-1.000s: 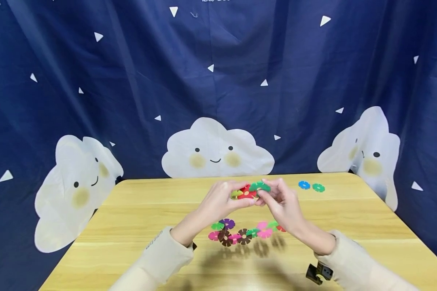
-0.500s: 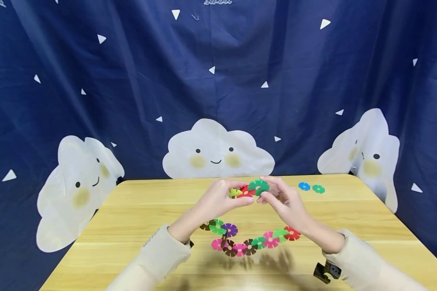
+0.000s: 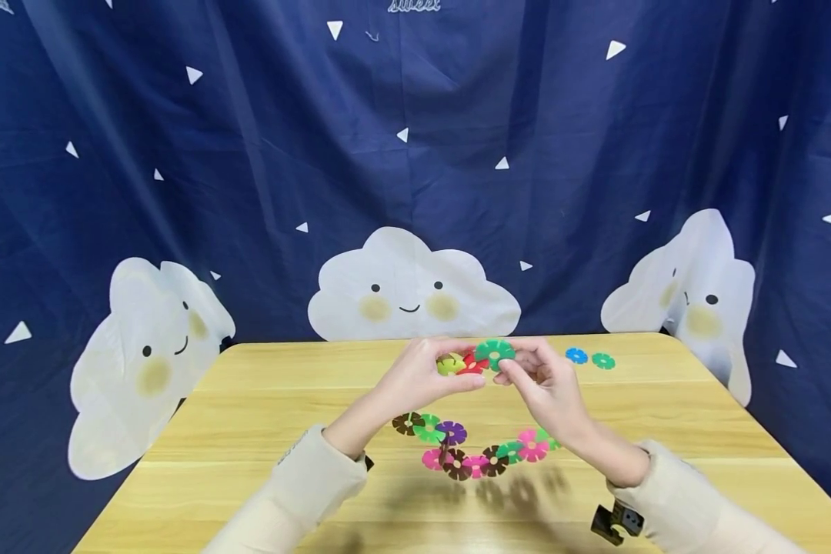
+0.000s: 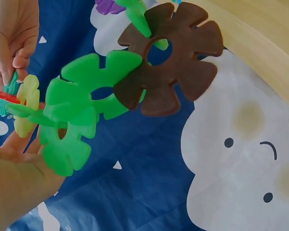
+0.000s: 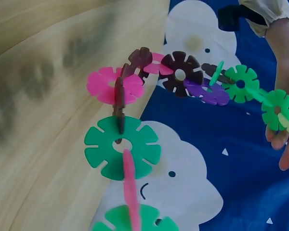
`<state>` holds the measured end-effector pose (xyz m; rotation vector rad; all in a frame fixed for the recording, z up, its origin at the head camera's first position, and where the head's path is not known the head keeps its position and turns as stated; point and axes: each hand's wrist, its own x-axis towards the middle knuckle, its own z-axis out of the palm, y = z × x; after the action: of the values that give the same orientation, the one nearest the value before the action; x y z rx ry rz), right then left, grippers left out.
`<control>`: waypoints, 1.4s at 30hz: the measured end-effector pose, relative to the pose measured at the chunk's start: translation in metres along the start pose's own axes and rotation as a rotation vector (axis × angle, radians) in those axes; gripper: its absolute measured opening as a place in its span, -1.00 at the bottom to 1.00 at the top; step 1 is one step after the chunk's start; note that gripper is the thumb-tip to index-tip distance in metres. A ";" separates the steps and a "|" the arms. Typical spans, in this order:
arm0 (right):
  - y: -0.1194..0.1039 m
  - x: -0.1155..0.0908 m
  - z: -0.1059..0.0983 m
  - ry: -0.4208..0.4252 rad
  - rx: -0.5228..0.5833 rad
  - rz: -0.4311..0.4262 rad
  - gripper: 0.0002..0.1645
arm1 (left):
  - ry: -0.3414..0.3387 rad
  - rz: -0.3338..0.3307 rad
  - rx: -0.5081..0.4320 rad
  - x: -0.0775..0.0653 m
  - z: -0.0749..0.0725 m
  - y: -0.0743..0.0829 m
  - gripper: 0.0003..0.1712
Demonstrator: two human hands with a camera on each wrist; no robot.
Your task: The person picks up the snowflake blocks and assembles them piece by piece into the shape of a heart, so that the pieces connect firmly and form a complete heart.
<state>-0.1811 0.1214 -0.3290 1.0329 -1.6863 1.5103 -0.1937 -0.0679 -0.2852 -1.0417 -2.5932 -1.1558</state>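
Note:
Over the table, my left hand (image 3: 414, 375) grips the end of a chain of slotted flower-shaped plastic discs by a red disc (image 3: 471, 368) and a yellow disc (image 3: 447, 363). My right hand (image 3: 552, 388) pinches a dark green disc (image 3: 485, 355), which overlaps the red one in the head view. Below hangs the rest of the chain, with brown (image 3: 402, 424), purple (image 3: 460, 433) and pink (image 3: 526, 445) discs. A light green disc (image 4: 78, 137) and a brown disc (image 4: 183, 65) lead away from my left hand. In the right wrist view, another dark green disc (image 5: 98, 144) joins pink and brown ones.
A loose blue disc (image 3: 577, 350) and a loose green disc (image 3: 603, 355) lie at the back right of the wooden table (image 3: 263, 431). Behind its far edge hangs a dark blue curtain (image 3: 270, 154) with printed clouds. A black strap device (image 3: 605, 523) sits by the right sleeve.
The dark green disc has turned from tilted to facing the head camera. The hanging chain has swung to the right, and its red disc has passed behind my right wrist. Both hands stay close together.

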 end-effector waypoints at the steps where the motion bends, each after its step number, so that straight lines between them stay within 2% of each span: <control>1: 0.000 0.000 0.000 0.004 0.001 0.005 -0.74 | 0.004 -0.009 -0.028 0.000 0.000 -0.001 -0.52; 3: 0.000 -0.001 0.001 0.011 0.004 0.015 -0.73 | 0.025 -0.026 -0.092 0.002 0.000 -0.001 -0.54; 8: 0.001 -0.002 0.001 0.025 0.003 0.042 -0.70 | 0.122 -0.007 -0.225 0.007 -0.002 0.002 -0.66; 12: 0.001 -0.001 0.003 0.029 0.002 0.052 -0.69 | 0.124 0.021 -0.270 0.012 -0.001 0.005 -0.68; 16: 0.001 -0.001 0.004 0.036 0.021 0.051 -0.71 | 0.112 0.021 -0.281 0.016 0.003 0.008 -0.71; 20: 0.002 -0.002 0.005 0.045 0.057 0.049 -0.72 | 0.139 0.017 -0.291 0.017 0.007 0.011 -0.74; 27: 0.002 -0.002 0.007 0.048 0.114 0.038 -0.74 | 0.191 0.065 -0.297 0.018 0.012 0.011 -0.77; 32: 0.003 -0.003 0.006 0.037 0.136 0.074 -0.74 | 0.206 0.087 -0.290 0.018 0.014 0.011 -0.83; 37: 0.007 -0.006 -0.001 -0.008 0.116 0.129 -0.71 | 0.208 0.099 -0.265 0.019 0.014 0.008 -0.85; 42: 0.020 -0.013 -0.020 -0.027 0.069 0.166 -0.62 | 0.227 0.084 -0.243 0.019 0.012 0.003 -0.85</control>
<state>-0.1934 0.1435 -0.3475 0.9726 -1.7871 1.6767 -0.2044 -0.0478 -0.2847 -0.9848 -2.2569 -1.5002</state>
